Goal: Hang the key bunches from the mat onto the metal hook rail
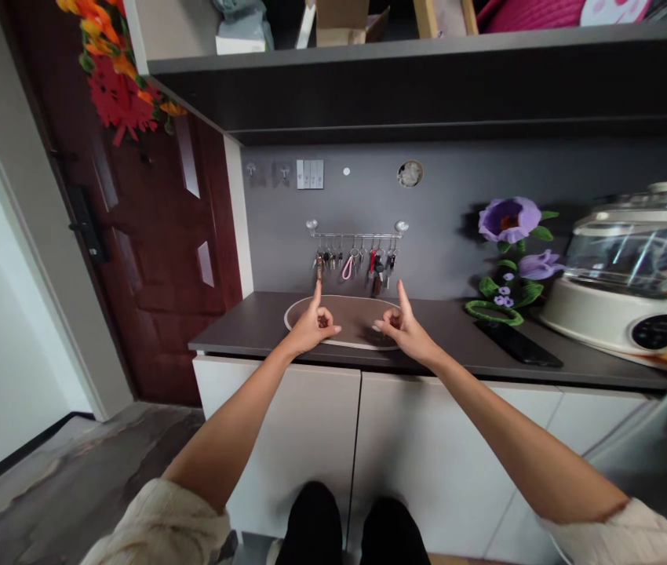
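My left hand (308, 326) is raised over the left part of an oval brown mat or tray (354, 310) with a pale rim. Its index finger points up and its thumb reaches inward, while the other fingers curl. Mirroring it on the right is my right hand (407, 325), index finger up and thumb toward the left. Nothing shows in either hand, and a gap separates the two thumbs. Behind the fingertips, a metal rail (357, 235) on the wall carries several hooks with keys (332, 259), a pink loop (348, 268) and a red strap (372, 260).
On the counter (233, 326) to the right are a black phone (519, 344), purple artificial flowers (508, 220) and a white appliance (616, 310) with a clear top. A shelf (398, 90) overhangs the counter. White cabinet doors (286, 424) are below; a dark red door (162, 259) stands left.
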{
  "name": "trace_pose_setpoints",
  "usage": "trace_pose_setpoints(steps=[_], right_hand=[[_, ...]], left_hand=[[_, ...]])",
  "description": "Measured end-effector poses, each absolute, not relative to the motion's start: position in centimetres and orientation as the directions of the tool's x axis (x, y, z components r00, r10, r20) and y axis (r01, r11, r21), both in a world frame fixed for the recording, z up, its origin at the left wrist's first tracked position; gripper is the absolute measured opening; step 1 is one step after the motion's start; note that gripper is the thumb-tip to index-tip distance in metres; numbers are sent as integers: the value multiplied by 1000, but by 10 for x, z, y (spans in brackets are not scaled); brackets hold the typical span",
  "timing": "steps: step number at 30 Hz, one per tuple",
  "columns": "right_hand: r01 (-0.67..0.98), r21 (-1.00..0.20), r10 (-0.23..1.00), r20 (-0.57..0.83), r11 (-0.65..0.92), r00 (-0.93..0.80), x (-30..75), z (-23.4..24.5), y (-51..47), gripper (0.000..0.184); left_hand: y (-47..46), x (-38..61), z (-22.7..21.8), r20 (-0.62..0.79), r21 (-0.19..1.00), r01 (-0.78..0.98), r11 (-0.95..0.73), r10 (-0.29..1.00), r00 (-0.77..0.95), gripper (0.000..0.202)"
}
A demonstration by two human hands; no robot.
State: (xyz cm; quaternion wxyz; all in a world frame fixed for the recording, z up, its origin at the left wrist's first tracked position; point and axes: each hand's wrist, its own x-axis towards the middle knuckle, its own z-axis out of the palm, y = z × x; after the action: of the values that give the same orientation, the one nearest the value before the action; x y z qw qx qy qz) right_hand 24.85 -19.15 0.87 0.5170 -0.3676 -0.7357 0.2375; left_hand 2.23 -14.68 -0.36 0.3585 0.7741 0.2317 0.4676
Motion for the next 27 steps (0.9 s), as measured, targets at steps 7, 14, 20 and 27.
trace_pose_setpoints(steps=[7,14,20,27], right_hand=[[400,-754,810,584,521,45,278,22,-136,75],[348,-892,818,418,287,396,316,46,-52,95],[260,-893,748,451,368,487,308,46,11,108],[410,-794,509,604,449,613,260,34,43,114]], left_hand=[[-80,20,10,531,794,233,-562,827,187,91],[9,35,35,429,877,290,-384,897,-109,93],[58,64,49,338,941,45,-335,927,-162,90],[66,117,44,361,887,-172,-428,876,-320,79]])
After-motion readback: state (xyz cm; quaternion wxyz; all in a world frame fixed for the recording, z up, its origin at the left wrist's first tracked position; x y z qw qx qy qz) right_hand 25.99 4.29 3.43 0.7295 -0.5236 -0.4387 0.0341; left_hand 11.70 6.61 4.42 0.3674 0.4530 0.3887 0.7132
